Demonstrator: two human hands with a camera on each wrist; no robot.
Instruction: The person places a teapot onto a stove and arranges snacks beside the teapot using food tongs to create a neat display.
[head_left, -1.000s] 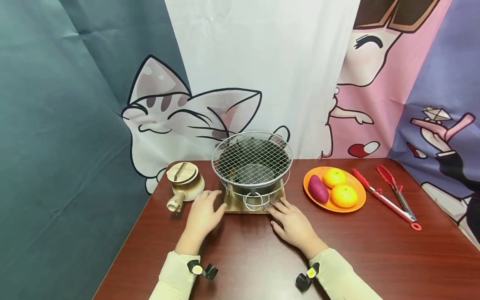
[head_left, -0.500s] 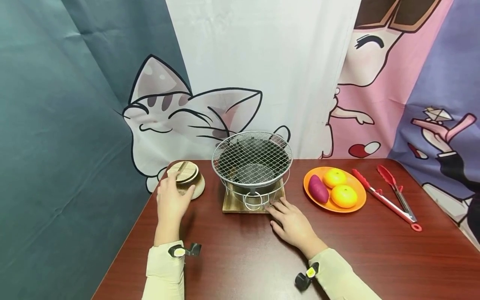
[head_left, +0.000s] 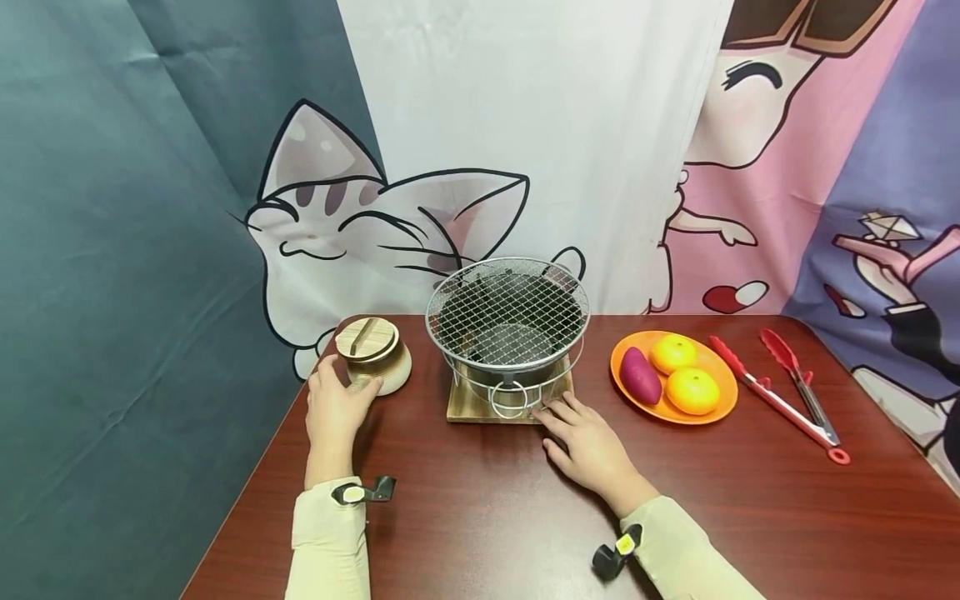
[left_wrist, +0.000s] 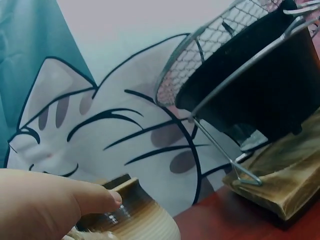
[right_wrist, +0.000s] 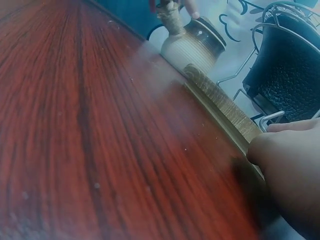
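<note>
"Where's the left hand (head_left: 335, 412)?"

"Farthest left, at the near side of the lidded pot (head_left: 393, 377). The pot stands upright on the table (head_left: 450, 508), just beyond that hand and slightly to its right."

"And the pot's handle (right_wrist: 171, 20)?"

"It juts from the pot's side into the hand, its length running between thumb and fingers. Whether they squeeze it, I can't tell."

"Is the right hand (head_left: 588, 442) any nearer?"

"No, the left is far nearer. The grill (head_left: 517, 321) and its wooden board (head_left: 467, 408) stand between; the right hand's loosely spread fingers rest at the board's front edge."

"Farther right?"

"An orange plate (head_left: 714, 362), well apart from the pot."
</note>
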